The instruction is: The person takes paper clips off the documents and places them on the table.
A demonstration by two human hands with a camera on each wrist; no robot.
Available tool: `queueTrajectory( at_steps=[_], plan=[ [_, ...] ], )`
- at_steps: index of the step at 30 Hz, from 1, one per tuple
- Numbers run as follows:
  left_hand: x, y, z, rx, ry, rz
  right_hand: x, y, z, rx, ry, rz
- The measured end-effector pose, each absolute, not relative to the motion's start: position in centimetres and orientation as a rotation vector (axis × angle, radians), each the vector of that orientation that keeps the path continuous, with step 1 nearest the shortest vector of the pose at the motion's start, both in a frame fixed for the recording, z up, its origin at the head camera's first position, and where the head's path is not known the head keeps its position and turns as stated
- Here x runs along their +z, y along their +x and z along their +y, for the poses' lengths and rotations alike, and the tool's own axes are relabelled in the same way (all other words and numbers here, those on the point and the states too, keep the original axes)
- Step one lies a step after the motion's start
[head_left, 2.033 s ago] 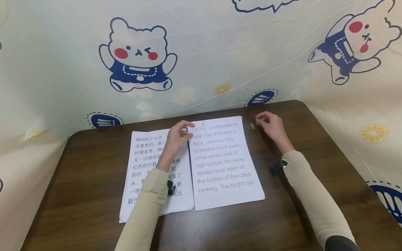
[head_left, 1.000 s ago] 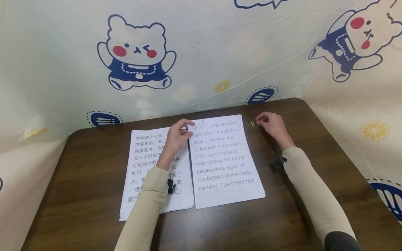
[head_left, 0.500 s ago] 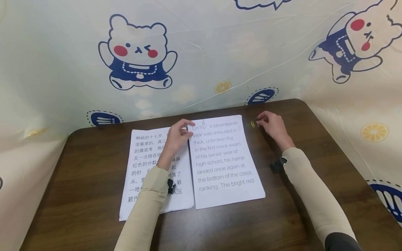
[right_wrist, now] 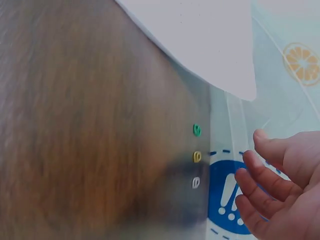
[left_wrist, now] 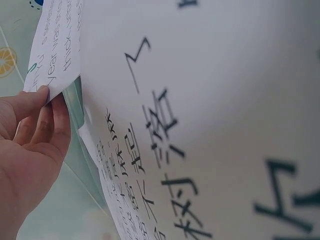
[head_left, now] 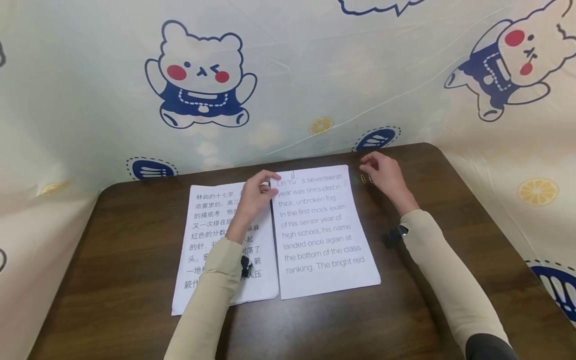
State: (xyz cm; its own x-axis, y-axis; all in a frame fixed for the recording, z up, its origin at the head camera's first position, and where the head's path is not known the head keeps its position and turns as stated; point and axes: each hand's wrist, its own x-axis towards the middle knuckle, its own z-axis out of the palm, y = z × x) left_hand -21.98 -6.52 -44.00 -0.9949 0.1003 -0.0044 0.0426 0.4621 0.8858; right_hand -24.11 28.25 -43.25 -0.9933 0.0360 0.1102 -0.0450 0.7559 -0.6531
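My left hand [head_left: 254, 202] pinches the upper left corner of the English-printed sheets [head_left: 319, 230]. In the left wrist view the thumb [left_wrist: 37, 97] lies on top of that corner, with the other fingers beneath. A green paper clip [left_wrist: 32, 67] sits on the top edge of these sheets. My right hand [head_left: 386, 175] hovers past their upper right corner, fingers loosely bent and holding nothing. Near it on the table lie a green paper clip [right_wrist: 197, 130], a yellow paper clip [right_wrist: 197, 157] and a white paper clip [right_wrist: 195, 182], in a row.
Chinese-printed sheets [head_left: 225, 295] lie to the left, partly under my left forearm. The brown wooden table [head_left: 121, 240] ends at the back against a patterned cloth [head_left: 288, 75] with cartoon bears.
The right hand has let go of the white paper clip, which now lies beside the yellow one. That hand has since moved slightly up and left. The left hand stays at the sheets' corner.
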Motion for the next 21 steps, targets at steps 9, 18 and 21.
queueTrajectory(
  at_steps=[9,18,21],
  plan=[
    [-44.0,-21.9,-6.6,1.604,0.119,2.624,-42.6,-24.2,26.7,1.121,0.041,-2.794],
    [-44.1,-22.0,-6.5,1.592,0.126,2.633,-42.2,-24.6,25.1,1.176,0.125,-2.772],
    [-44.0,-21.9,-6.5,1.593,0.132,2.638,-42.1,-24.7,24.6,1.186,0.143,-2.767]
  ],
)
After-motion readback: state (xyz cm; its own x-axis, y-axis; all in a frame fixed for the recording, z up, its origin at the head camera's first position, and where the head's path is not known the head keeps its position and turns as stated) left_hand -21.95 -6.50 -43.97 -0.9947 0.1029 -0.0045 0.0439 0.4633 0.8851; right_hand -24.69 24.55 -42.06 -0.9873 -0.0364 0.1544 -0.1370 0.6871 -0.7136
